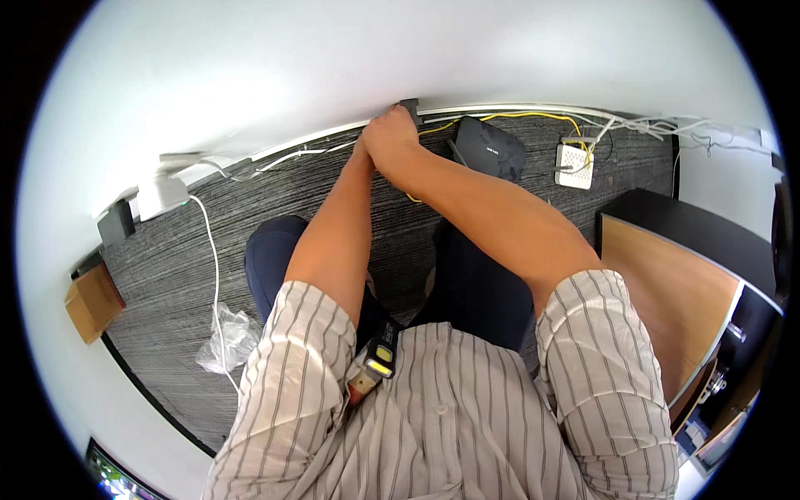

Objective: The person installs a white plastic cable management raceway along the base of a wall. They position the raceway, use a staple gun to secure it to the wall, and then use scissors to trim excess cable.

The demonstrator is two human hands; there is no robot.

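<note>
Your right hand (390,133) closed over small dark fitting (409,106) at wall base, where carpet meets white cable trunking (517,109). Your left hand (364,150) mostly hidden behind right; its grip cannot be told. Yellow cable (533,116) runs alongside. Black router (490,147), white network box (575,165) near right.

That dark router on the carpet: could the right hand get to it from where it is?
Probably yes. The router lies just beside the right hand at the wall base, with only bare carpet and a yellow cable nearby.
</note>
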